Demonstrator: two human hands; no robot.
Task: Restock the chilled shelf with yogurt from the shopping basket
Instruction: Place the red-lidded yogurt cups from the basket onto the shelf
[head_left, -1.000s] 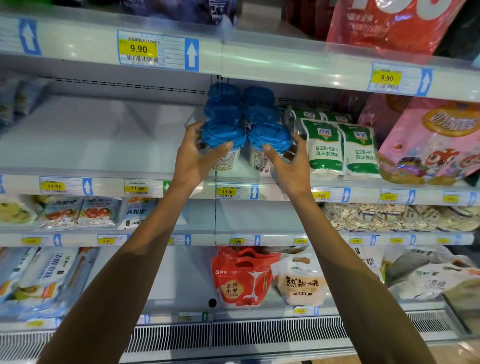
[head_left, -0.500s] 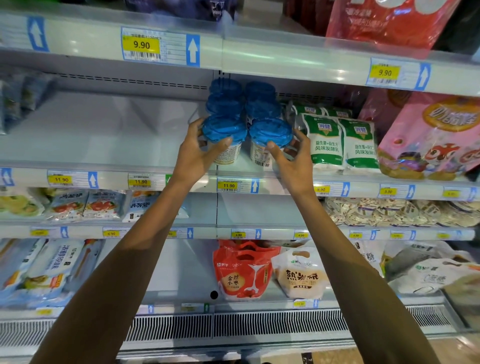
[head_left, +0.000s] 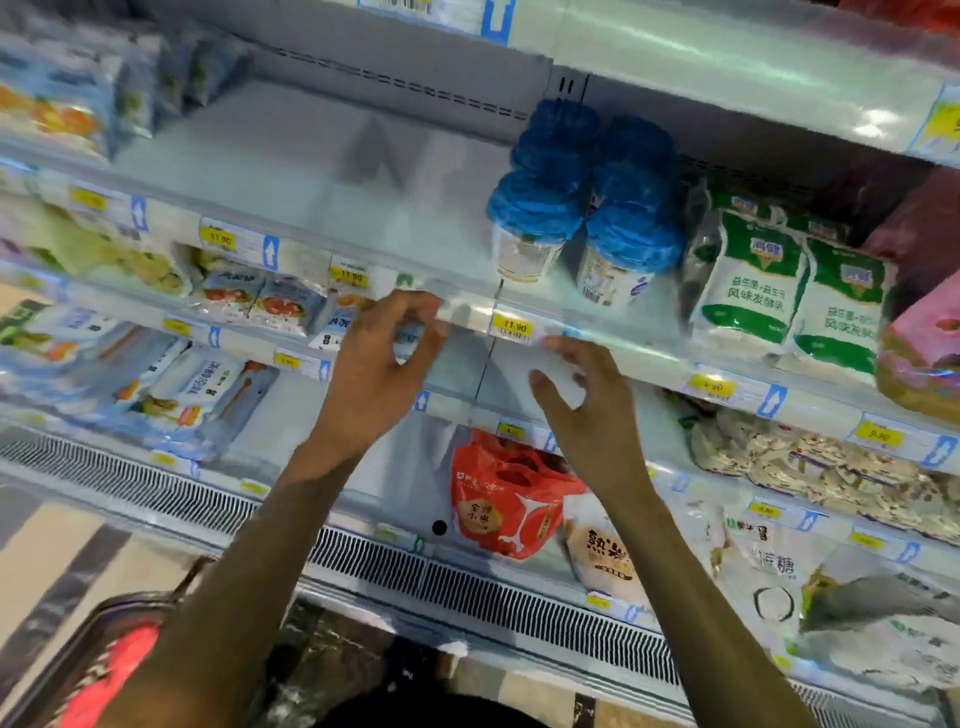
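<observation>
Right, both hands are bare and the yogurt cups (head_left: 582, 218) are standing on the chilled shelf (head_left: 311, 171)!
Up at one o'clock from the hands they sit in two upright rows running front to back, crinkled blue lids over pale printed tubs, a barcode on the front right one. Green-and-white pouches (head_left: 753, 280) stand just beside them at three o'clock. The left hand (head_left: 379, 374) and right hand (head_left: 587, 415) hover under the shelf's front rail, fingers loosely curved and apart, gripping nothing. Down at seven o'clock is the shopping basket (head_left: 104, 660), red showing inside, its contents blurred.
</observation>
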